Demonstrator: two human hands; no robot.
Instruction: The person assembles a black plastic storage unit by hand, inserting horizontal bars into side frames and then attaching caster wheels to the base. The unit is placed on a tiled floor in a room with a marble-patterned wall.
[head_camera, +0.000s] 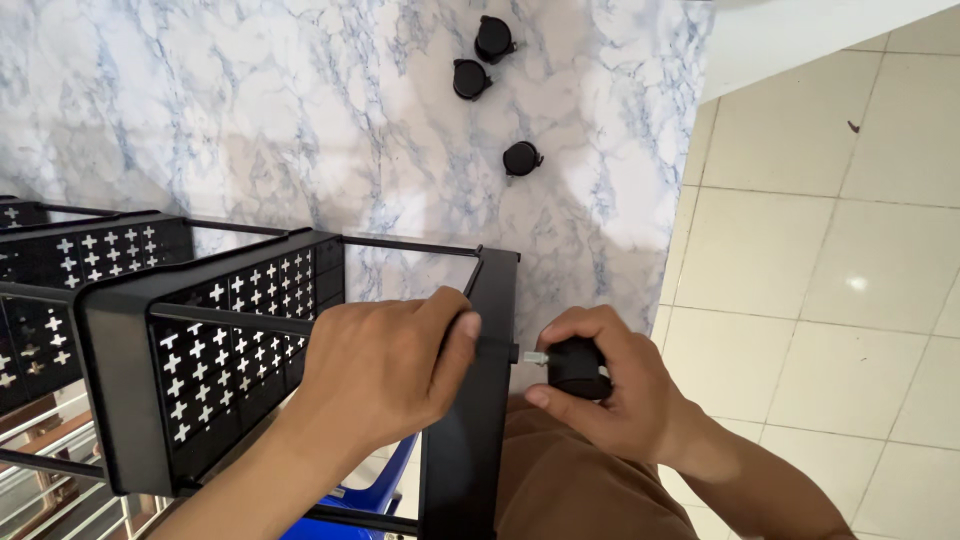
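Note:
A black metal rack (200, 330) with cross-shaped cutouts lies on its side over the marble-patterned table (250, 120). My left hand (385, 365) grips the rack's black leg (480, 400) near its end. My right hand (610, 395) holds a black caster wheel (578, 367), whose short metal stem points at the leg's end hole. Three more black caster wheels lie on the table: two close together at the back (495, 38) (470, 78) and one nearer (521, 158).
The table's right edge runs along beige floor tiles (830, 280). A blue plastic seat (360, 495) shows under the rack. My brown trouser leg (570, 490) is below the hands. Metal railing bars (50, 480) sit at the bottom left.

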